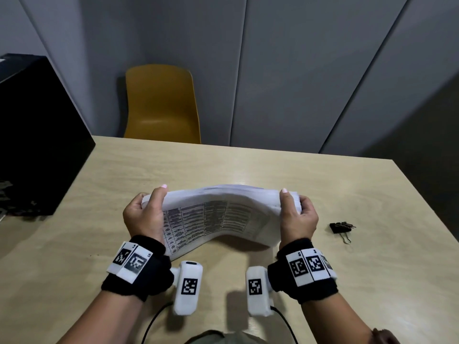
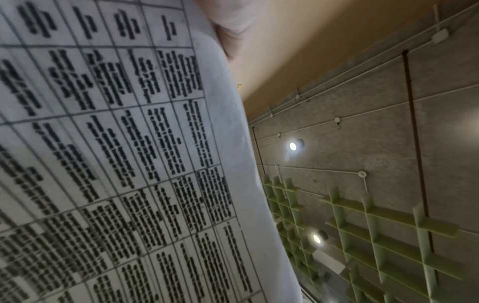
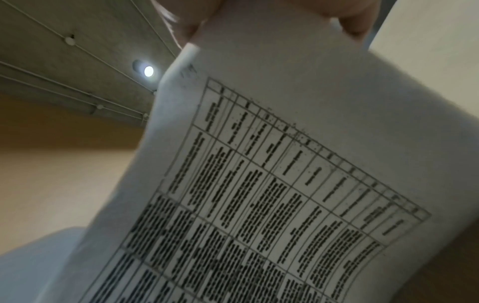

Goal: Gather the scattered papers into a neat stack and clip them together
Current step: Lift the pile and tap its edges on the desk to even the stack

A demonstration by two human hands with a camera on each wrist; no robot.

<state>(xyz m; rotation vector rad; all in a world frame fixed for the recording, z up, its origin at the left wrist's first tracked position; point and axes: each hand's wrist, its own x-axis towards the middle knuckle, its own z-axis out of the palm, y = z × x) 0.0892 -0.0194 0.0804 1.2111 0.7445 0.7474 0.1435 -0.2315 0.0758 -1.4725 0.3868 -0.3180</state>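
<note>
Head view: left hand, right hand grip clamped on bowed white printed paper stack; black binder clips right on worktop. Wrist views: only table print, ceiling lights.

This looks like an office or meeting room. A pale wood-grain table fills the lower frame, a mustard plastic chair stands behind it at upper centre, grey wall panels rise beyond, and a black binder clip lies at right.

left hand, right hand, both gripping
</note>
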